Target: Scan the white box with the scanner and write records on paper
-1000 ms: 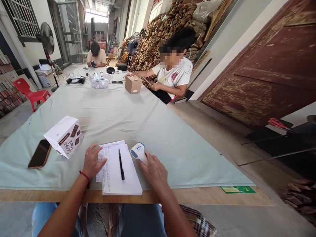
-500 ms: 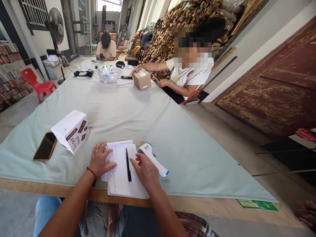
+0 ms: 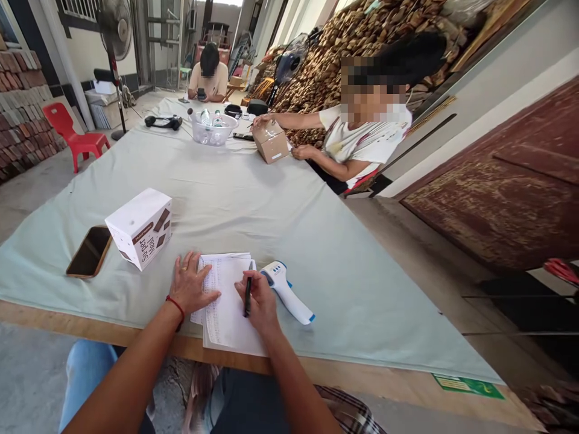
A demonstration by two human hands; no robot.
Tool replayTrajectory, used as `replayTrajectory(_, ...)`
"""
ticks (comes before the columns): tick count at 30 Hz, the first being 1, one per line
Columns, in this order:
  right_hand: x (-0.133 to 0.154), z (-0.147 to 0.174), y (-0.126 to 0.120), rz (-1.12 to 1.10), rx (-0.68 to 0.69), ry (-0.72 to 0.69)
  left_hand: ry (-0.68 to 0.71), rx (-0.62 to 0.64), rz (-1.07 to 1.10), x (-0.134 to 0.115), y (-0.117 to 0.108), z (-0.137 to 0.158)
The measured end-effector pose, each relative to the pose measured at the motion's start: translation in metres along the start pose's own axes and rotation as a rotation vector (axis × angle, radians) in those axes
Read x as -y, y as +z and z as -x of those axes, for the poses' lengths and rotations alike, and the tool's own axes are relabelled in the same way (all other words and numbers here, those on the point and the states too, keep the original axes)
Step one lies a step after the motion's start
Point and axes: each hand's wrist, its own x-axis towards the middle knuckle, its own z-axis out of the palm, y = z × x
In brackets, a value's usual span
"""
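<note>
My left hand (image 3: 190, 286) rests with spread fingers on the left side of a stack of white paper sheets (image 3: 226, 331), near the table's front edge. Small handwriting runs down the sheet's left side. A black pen (image 3: 247, 296) is gripped in my right hand (image 3: 261, 301), above the right part of the paper. Just right of that hand lies a white and blue infrared thermometer (image 3: 289, 293). Left of my left hand stands a white box (image 3: 140, 229) with brown print, and beside it a smartphone (image 3: 89, 252) lies screen up.
Across the table covered by a pale green cloth (image 3: 353, 289), a person (image 3: 362, 132) holds a cardboard box (image 3: 270, 142). A plastic basin (image 3: 212, 132) with bottles and a black headset (image 3: 163, 122) sit farther back. Another person (image 3: 208, 75) sits at the far end.
My right hand has picked the pen up off the paper. The left hand stays on the sheets. The camera view has shifted slightly, and the person opposite has tilted the cardboard box.
</note>
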Motion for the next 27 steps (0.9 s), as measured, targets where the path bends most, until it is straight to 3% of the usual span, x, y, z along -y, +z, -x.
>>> replayTrajectory(7, 0.013, 0.007, 0.011, -0.187, 0.073, 0.151, -0.001, -0.003, 0.009, -0.001, 0.001, 0.001)
replayTrajectory(14, 0.010, 0.011, 0.014, -0.029, 0.009, 0.191, 0.003, -0.020, 0.030, -0.002, 0.001, 0.002)
replayTrajectory(18, 0.012, 0.011, 0.017, 0.022, -0.015, 0.146, 0.008, -0.044, 0.059, -0.002, 0.001, 0.003)
replayTrajectory(27, 0.010, 0.011, 0.017, 0.064, 0.025, 0.136, 0.001, -0.023, 0.034, -0.003, -0.001, 0.003)
